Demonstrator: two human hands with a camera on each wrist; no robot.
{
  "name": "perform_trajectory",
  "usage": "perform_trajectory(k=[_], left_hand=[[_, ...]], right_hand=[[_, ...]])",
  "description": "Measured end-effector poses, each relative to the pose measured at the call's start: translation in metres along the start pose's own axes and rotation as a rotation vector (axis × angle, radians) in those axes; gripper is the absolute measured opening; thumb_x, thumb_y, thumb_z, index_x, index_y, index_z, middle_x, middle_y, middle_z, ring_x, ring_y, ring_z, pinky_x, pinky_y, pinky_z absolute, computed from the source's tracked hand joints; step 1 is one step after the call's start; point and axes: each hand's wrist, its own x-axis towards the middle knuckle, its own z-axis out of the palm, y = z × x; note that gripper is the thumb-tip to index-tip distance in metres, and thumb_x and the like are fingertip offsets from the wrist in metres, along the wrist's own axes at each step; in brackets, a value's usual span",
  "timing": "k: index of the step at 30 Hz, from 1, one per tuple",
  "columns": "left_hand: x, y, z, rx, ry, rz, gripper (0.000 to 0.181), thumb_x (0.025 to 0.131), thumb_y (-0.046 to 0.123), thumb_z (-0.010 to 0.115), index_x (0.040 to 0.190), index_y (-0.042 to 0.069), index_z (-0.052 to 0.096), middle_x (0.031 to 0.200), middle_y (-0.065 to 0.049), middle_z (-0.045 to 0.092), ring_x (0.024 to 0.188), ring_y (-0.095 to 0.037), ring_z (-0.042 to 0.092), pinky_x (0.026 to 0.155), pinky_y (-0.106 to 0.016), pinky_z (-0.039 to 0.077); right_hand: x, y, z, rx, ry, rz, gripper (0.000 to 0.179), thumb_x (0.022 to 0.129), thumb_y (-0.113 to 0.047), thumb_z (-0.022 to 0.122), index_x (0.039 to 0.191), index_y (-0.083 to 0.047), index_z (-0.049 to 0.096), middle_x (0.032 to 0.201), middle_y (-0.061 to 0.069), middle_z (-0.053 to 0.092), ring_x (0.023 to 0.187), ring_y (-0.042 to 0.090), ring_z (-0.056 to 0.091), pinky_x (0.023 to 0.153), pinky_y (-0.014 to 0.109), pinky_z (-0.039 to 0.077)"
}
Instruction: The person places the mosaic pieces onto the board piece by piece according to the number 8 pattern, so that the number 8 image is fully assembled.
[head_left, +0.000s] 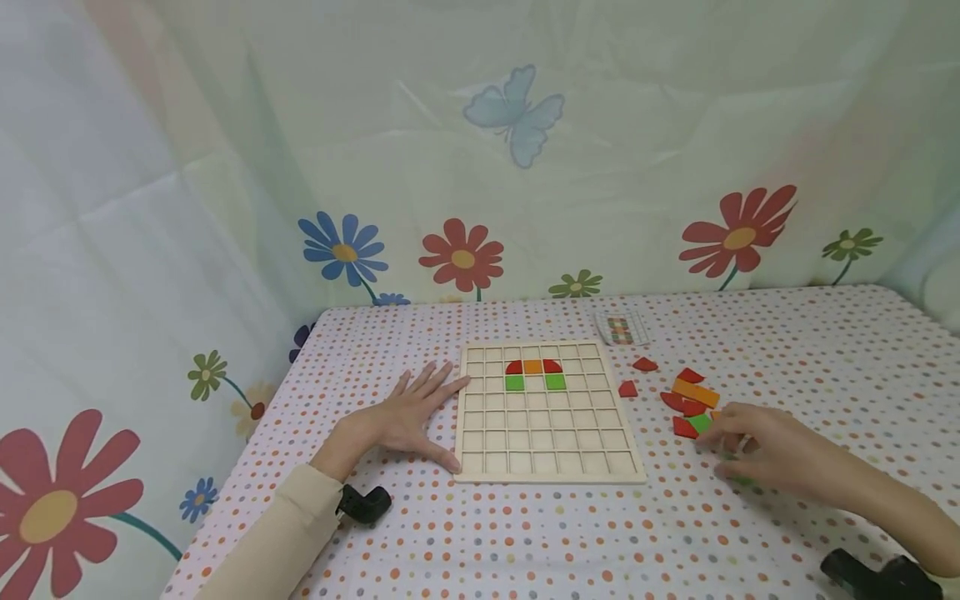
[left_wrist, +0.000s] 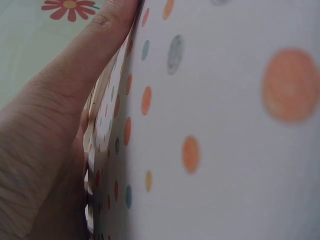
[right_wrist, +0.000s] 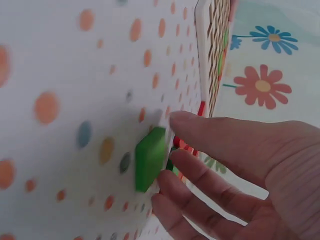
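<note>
A pale wooden grid board [head_left: 525, 437] lies on the table. My left hand [head_left: 401, 417] rests spread along its left side, fingertips at the frame and thumb near the lower left corner. Set in the grid's upper rows are an orange square [head_left: 532, 367] between two red quarter-rounds [head_left: 513, 367], with two green squares [head_left: 514, 382] below. To the right, my right hand [head_left: 772, 454] hovers low at loose pieces, fingers loosely bent, a gap between thumb and forefinger. A green piece [right_wrist: 150, 159] lies just by its fingertips; another green piece [head_left: 699, 423] is next to the forefinger.
Several red pieces [head_left: 684, 427] and an orange strip [head_left: 696, 392] lie in a loose pile right of the board. Two red pieces [head_left: 627, 389] sit closer to its edge. A small pattern card [head_left: 633, 329] lies behind the board's right corner, on a dotted tablecloth [head_left: 525, 542].
</note>
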Motion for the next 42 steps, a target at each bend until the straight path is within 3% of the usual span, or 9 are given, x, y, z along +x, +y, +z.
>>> perform_trajectory(k=[10, 13, 17, 25, 29, 36, 42], left_hand=[[-0.001, 0.002, -0.003, 0.005, -0.004, -0.003, 0.125, 0.077, 0.067, 0.084, 0.17, 0.027, 0.011, 0.177, -0.007, -0.005, 0.161, -0.033, -0.01, 0.127, -0.061, -0.006], [-0.002, 0.003, -0.002, 0.001, -0.002, -0.017, 0.125, 0.076, 0.067, 0.084, 0.17, 0.028, 0.013, 0.177, -0.007, -0.005, 0.161, -0.033, -0.009, 0.127, -0.061, -0.006], [-0.002, 0.002, -0.001, -0.008, 0.002, -0.023, 0.125, 0.075, 0.068, 0.084, 0.17, 0.028, 0.014, 0.177, -0.007, -0.004, 0.161, -0.033, -0.009, 0.127, -0.061, -0.006], [-0.002, 0.001, 0.0, 0.0, 0.002, -0.009, 0.125, 0.076, 0.069, 0.083, 0.17, 0.027, 0.012, 0.177, -0.007, -0.005, 0.161, -0.033, -0.01, 0.127, -0.061, -0.003], [-0.002, 0.0, 0.001, -0.01, 0.007, 0.009, 0.126, 0.075, 0.07, 0.083, 0.17, 0.027, 0.013, 0.177, -0.008, -0.005, 0.161, -0.034, -0.01, 0.127, -0.063, -0.003], [0.001, -0.004, 0.005, -0.028, 0.031, 0.048, 0.129, 0.071, 0.083, 0.076, 0.17, 0.031, 0.011, 0.177, -0.006, -0.007, 0.161, -0.033, -0.011, 0.126, -0.063, -0.006], [-0.002, -0.002, 0.001, -0.028, 0.02, 0.02, 0.128, 0.073, 0.074, 0.082, 0.17, 0.028, 0.013, 0.177, -0.007, -0.005, 0.161, -0.034, -0.01, 0.126, -0.063, -0.004]], right_hand=[[-0.008, 0.017, 0.001, 0.088, 0.011, 0.033, 0.035, 0.076, -0.002, 0.091, 0.107, -0.002, 0.077, 0.094, -0.003, 0.065, 0.078, 0.001, 0.061, 0.068, 0.023, 0.058], [-0.006, 0.014, 0.001, 0.08, 0.018, 0.045, 0.035, 0.074, -0.003, 0.093, 0.106, -0.002, 0.077, 0.093, -0.004, 0.065, 0.077, 0.002, 0.061, 0.066, 0.023, 0.057], [-0.003, 0.007, 0.001, 0.054, 0.049, 0.001, 0.033, 0.074, -0.004, 0.093, 0.102, -0.002, 0.077, 0.091, -0.004, 0.067, 0.075, 0.004, 0.061, 0.065, 0.024, 0.057], [0.013, -0.013, 0.002, -0.02, 0.181, -0.057, 0.026, 0.076, -0.008, 0.093, 0.098, -0.005, 0.079, 0.09, -0.003, 0.068, 0.076, 0.011, 0.058, 0.063, 0.026, 0.053], [0.024, -0.018, 0.001, -0.042, 0.126, -0.077, 0.026, 0.077, -0.007, 0.092, 0.099, -0.002, 0.08, 0.092, -0.001, 0.07, 0.077, 0.013, 0.06, 0.064, 0.029, 0.054], [0.034, -0.022, 0.003, -0.024, 0.067, -0.018, 0.023, 0.076, 0.003, 0.089, 0.095, 0.001, 0.078, 0.087, 0.001, 0.07, 0.077, 0.015, 0.062, 0.066, 0.033, 0.057], [0.039, -0.025, 0.001, 0.03, 0.045, 0.014, 0.024, 0.077, 0.005, 0.088, 0.097, 0.003, 0.076, 0.086, 0.001, 0.07, 0.074, 0.015, 0.059, 0.063, 0.03, 0.055]])
